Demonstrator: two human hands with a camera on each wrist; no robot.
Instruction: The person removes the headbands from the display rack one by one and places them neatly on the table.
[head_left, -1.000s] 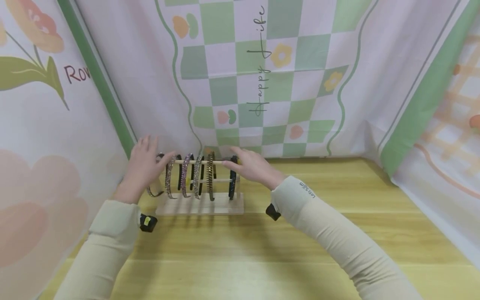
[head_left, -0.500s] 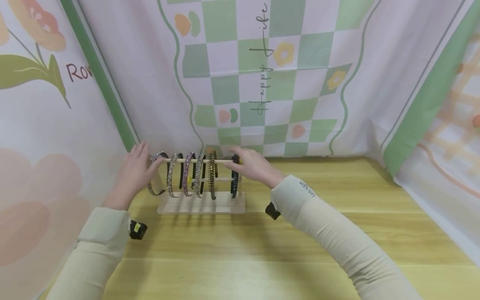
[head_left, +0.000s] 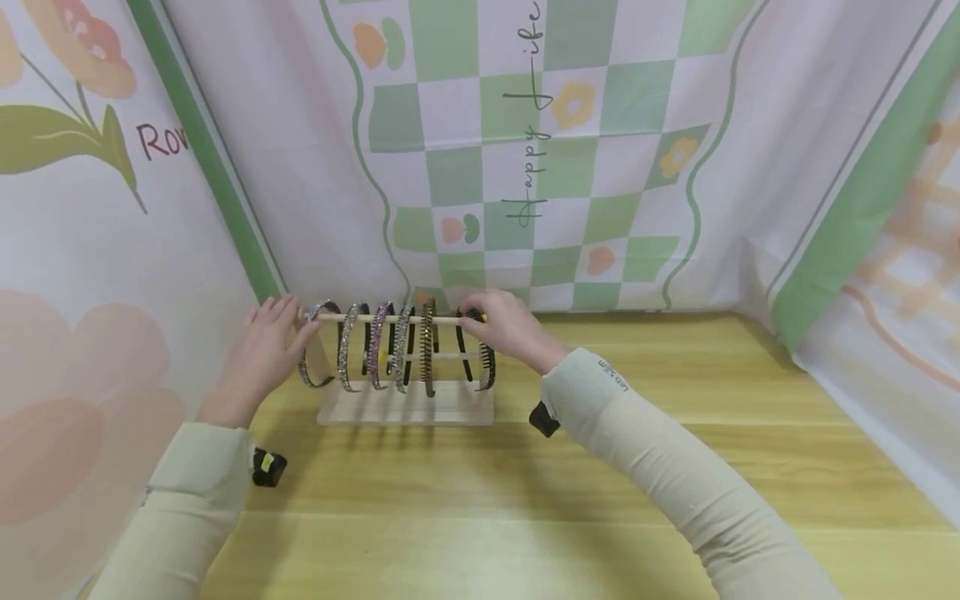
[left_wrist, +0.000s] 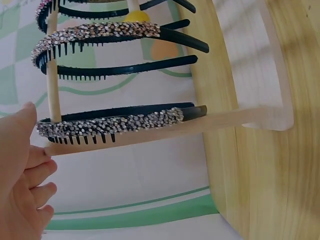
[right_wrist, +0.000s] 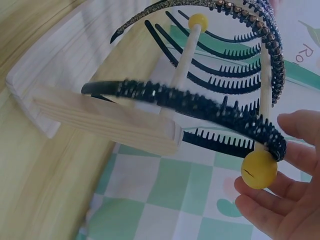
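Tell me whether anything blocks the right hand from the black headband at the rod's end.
Nothing visible does: the right hand is right at the black headband. The yellow ball caps the rod end beside it, but not between them.

There are six headbands (head_left: 427,354), one stand (head_left: 457,407), two hands (head_left: 512,323)

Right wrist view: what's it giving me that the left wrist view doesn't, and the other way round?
Only the right wrist view shows the right hand, with the black headband and the yellow ball at its fingers.

Only the left wrist view clearly shows the left hand and the stand's left wooden upright.

Both show other toothed headbands on the rod, the stand's pale base, the wood tabletop and the green-and-white checked cloth.
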